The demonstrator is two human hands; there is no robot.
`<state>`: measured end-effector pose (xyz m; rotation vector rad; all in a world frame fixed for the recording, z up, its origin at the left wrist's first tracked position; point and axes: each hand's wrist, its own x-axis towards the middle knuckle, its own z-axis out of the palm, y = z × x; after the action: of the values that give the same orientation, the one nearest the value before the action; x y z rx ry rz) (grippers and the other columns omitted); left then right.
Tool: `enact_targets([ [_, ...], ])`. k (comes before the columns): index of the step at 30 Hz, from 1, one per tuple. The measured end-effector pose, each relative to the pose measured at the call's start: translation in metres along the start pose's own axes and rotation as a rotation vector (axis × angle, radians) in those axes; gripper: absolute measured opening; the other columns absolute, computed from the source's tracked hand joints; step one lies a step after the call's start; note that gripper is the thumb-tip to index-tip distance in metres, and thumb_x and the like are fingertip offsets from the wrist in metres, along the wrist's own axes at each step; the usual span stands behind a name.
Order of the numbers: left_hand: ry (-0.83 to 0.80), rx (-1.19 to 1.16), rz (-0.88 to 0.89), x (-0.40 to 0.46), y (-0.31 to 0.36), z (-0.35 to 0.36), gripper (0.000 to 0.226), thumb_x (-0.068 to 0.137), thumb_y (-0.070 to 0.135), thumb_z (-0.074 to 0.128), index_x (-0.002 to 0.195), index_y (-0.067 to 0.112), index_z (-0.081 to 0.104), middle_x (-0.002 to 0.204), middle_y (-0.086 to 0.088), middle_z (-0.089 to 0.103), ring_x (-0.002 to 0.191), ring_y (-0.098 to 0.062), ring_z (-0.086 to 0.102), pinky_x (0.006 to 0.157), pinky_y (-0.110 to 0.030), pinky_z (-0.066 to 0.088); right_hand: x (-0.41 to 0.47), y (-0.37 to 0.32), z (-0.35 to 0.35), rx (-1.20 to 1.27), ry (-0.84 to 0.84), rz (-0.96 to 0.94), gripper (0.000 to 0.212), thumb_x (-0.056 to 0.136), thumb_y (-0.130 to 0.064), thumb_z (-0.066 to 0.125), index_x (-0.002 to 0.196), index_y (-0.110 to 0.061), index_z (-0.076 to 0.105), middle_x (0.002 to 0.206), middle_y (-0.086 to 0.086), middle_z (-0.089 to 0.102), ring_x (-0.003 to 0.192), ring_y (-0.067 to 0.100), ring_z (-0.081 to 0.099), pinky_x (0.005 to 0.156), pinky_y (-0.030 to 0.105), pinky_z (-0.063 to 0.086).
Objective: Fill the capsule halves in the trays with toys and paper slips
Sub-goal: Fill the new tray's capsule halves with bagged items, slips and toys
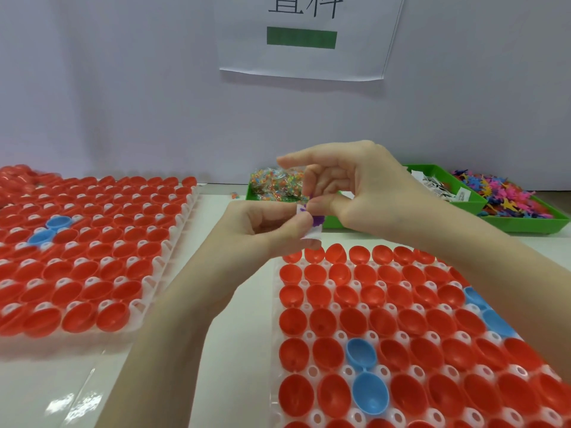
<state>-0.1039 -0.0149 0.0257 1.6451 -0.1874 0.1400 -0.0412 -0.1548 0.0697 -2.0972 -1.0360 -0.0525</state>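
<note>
Above the near tray, my left hand and right hand pinch a light, floppy paper slip around a small purple toy, edges best.

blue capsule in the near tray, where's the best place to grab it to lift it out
Probably by the rim of one blue capsule half, coming straight down from above. Both cups sit open side up in the near tray, joined by a thin hinge and packed among red capsules, so side access looks blocked. One finger inside the cup and one outside should pinch the wall.
</note>
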Motion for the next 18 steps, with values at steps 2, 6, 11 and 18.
enact_targets([
  [2, 0.101, 0.065, 0.077, 0.003, -0.003, 0.003, 0.018, 0.084, 0.006, 0.06, 0.088, 0.02, 0.071, 0.083, 0.002, 0.074, 0.073, -0.008, 0.07, 0.068, -0.014, 0.053, 0.005, 0.001, 0.003, -0.089, 0.028, -0.034, 0.047, 0.077, 0.002, 0.068, 0.118, -0.018, 0.061, 0.076, -0.013, 0.057, 0.063, 0.003, 0.056, 0.072, 0.012, 0.049],
  [6, 0.335, 0.175, 0.195, 0.01, -0.017, 0.008, 0.031, 0.084, 0.002, 0.061, 0.075, 0.031, 0.066, 0.069, 0.009, 0.071, 0.064, -0.008, 0.068, 0.063, -0.016, 0.054, 0.013, 0.008, 0.01, -0.202, 0.005, -0.013, 0.029, 0.084, -0.011, 0.065, 0.113, -0.016, 0.066, 0.092, -0.007, 0.068, 0.074, 0.007, 0.061, 0.073, 0.011, 0.044],
  [11, 0.498, 0.181, 0.143, 0.017, -0.043, 0.013, 0.023, 0.08, 0.011, 0.068, 0.086, 0.032, 0.061, 0.073, 0.005, 0.071, 0.067, -0.007, 0.069, 0.071, -0.026, 0.056, 0.018, 0.025, 0.022, -0.191, 0.004, 0.006, 0.017, 0.082, -0.007, 0.064, 0.096, -0.01, 0.074, 0.087, 0.006, 0.073, 0.083, 0.017, 0.067, 0.081, 0.027, 0.049],
  [18, 0.419, 0.224, -0.149, 0.023, -0.083, 0.008, 0.049, 0.078, 0.034, 0.07, 0.122, 0.02, 0.053, 0.118, 0.004, 0.058, 0.108, -0.006, 0.053, 0.088, -0.022, 0.042, 0.019, 0.062, 0.033, -0.092, -0.053, 0.166, 0.012, 0.081, -0.003, 0.062, 0.082, -0.007, 0.073, 0.078, 0.007, 0.071, 0.072, 0.011, 0.064, 0.075, 0.024, 0.053],
])
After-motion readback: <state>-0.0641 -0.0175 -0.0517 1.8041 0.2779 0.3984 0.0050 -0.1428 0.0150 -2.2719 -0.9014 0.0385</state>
